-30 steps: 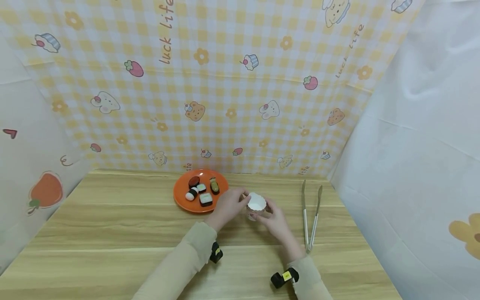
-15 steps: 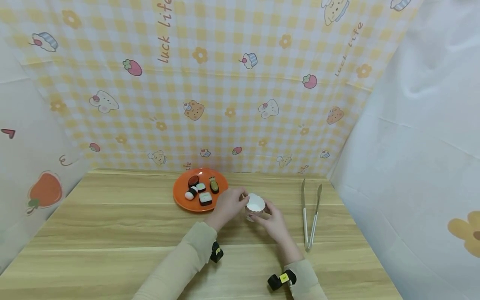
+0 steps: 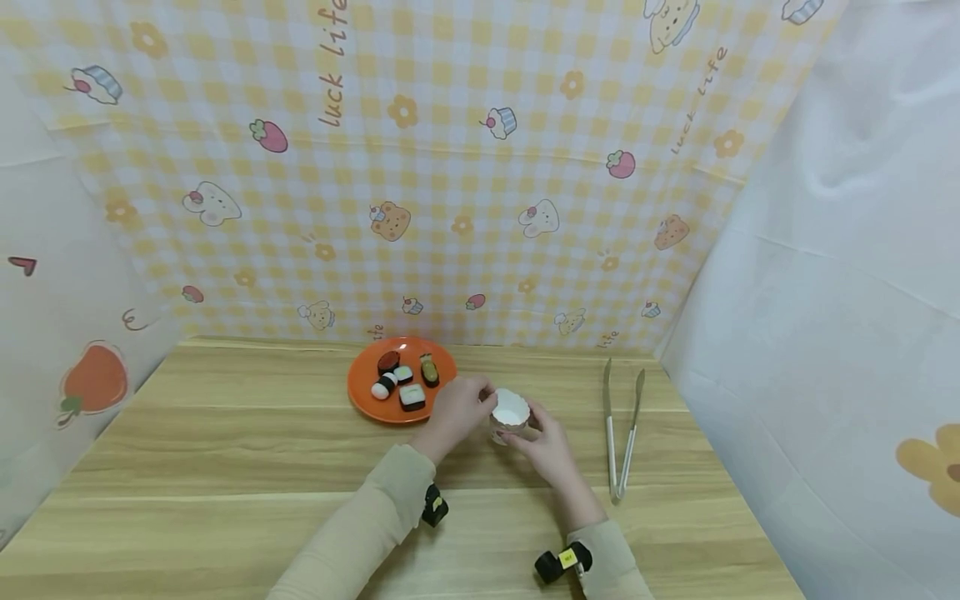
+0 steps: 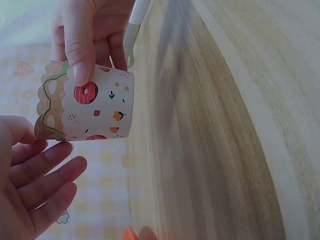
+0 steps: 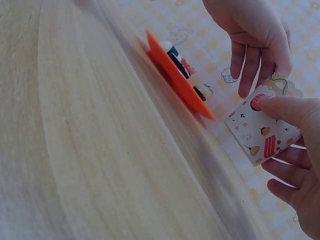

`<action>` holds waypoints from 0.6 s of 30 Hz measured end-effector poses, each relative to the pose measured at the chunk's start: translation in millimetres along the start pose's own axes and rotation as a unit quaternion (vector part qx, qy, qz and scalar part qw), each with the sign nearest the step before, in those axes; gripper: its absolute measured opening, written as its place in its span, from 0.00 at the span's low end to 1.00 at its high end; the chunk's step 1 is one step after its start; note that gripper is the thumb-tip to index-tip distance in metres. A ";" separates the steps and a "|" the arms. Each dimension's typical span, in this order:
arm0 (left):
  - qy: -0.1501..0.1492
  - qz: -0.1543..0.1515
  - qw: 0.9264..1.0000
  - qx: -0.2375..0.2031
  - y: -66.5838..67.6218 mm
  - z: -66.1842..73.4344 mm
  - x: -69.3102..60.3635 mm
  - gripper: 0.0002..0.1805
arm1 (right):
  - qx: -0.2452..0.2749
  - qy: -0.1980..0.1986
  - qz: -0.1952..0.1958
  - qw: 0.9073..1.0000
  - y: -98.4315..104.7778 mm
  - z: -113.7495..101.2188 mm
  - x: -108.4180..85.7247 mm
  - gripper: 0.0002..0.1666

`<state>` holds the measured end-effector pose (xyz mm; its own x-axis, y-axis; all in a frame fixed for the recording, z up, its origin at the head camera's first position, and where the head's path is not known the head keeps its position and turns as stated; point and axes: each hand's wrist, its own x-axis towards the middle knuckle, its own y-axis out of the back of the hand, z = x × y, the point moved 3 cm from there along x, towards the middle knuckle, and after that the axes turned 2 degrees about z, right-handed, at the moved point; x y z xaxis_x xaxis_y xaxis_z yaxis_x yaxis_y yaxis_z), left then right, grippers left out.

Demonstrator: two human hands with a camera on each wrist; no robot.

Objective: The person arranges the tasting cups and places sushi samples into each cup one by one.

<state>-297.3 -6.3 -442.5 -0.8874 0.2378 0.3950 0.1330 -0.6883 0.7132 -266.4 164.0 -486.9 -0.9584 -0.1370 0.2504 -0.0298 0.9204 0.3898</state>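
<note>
- the right hand [image 3: 551,446] has thumb and fingers curved round a patterned paper cup [image 4: 106,104]
- the left hand [image 3: 456,412] pinches its scalloped rim [image 4: 46,97] — other fingers loosely spread
- from here, the cup is between the orange plate [image 3: 362,379] of sushi pieces [image 3: 412,397] and the tongs [image 3: 610,442]

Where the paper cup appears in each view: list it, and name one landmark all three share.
Head: the paper cup is just right of centre, below mid-height, to the right of the orange plate.
Left wrist: in the left half, around and above mid-height, lying sideways in the frame.
Right wrist: in the right half, around mid-height.
Shared landmark: the right hand gripping it.
</note>
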 end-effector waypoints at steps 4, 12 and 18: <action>0.000 0.005 1.000 -0.001 1.2 2.8 0.4 0.05 | 0.005 0.001 0.004 1.000 1.3 4.7 0.2 0.38; -0.002 0.013 1.000 0.002 4.5 7.4 2.1 0.06 | -0.003 -0.002 0.012 1.000 3.2 5.1 0.4 0.39; -0.010 0.022 1.000 -0.003 3.5 7.6 2.2 0.06 | -0.010 0.001 0.010 1.000 3.8 4.4 0.0 0.40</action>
<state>-295.4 -3.0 -434.7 -0.8718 0.2205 0.4374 0.1691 -0.7026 0.6912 -267.7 169.1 -489.3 -0.9580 -0.1191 0.2609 -0.0045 0.9159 0.4014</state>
